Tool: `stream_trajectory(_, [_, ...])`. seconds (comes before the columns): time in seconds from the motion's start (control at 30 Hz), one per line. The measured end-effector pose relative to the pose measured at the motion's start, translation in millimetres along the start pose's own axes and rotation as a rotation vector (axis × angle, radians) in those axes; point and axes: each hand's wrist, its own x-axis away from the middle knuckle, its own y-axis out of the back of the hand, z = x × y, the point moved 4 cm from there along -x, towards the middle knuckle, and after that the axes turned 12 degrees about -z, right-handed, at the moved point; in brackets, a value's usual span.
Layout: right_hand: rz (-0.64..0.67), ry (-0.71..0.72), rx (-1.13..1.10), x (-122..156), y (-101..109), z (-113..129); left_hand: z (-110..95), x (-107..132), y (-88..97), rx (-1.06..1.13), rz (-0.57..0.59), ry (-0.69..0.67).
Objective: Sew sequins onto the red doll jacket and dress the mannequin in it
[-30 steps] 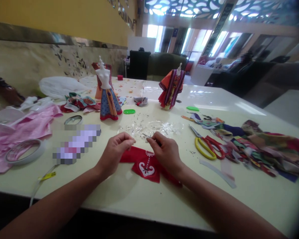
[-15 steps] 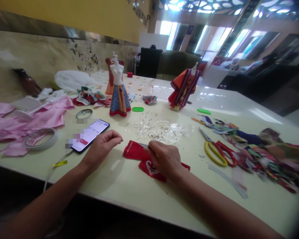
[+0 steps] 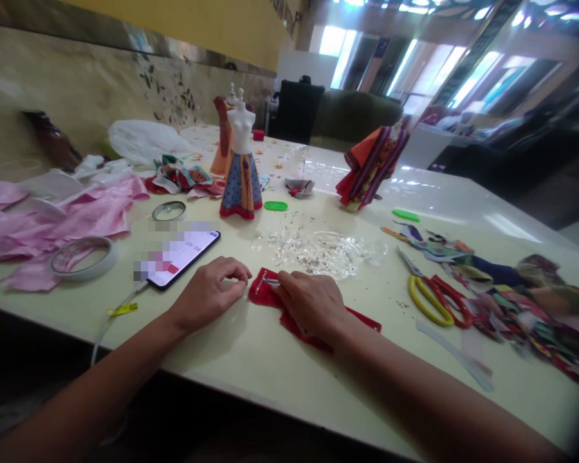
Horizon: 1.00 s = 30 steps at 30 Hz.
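A red doll-sized garment piece (image 3: 266, 294) lies on the table with a row of small shiny stones along its left end. My right hand (image 3: 313, 302) rests over its middle, closed on slim silver tweezers (image 3: 271, 281) whose tip reaches the stone row. The hand hides much of the cloth. My left hand (image 3: 212, 292) is just left of the cloth, fingers curled and thumb close to the fingertips; anything between them is too small to make out. Behind the cloth, loose stones lie scattered on a crumpled clear plastic sheet (image 3: 318, 252).
Left: a lit phone (image 3: 186, 260) on a cable, a tape roll (image 3: 84, 258), pink fabric (image 3: 91, 206). Right: scissors (image 3: 431, 299), fabric scraps (image 3: 516, 289), a clear strip (image 3: 456, 355). Behind: a doll form in a blue-orange skirt (image 3: 242, 186) and another in draped red-orange clothing (image 3: 369, 168).
My right hand has shifted the tweezers' tip left onto the stone row. My left hand has come closer to the cloth's left end. The camera view has moved slightly.
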Motion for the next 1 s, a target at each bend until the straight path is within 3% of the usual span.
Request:
stream_trajectory(0.23, [0.056,0.003,-0.007,-7,-6,0,-1,0,-3.8,-0.067,0.033,-0.090])
stream_trajectory(0.8, [0.091,-0.001,-0.019,-7,-9,2,-2,1,-8.9,-0.116,0.112,-0.142])
stream_trajectory(1.0, [0.085,0.007,-0.020,-7,-10,2,-4,2,-14.4,-0.171,0.205,-0.257])
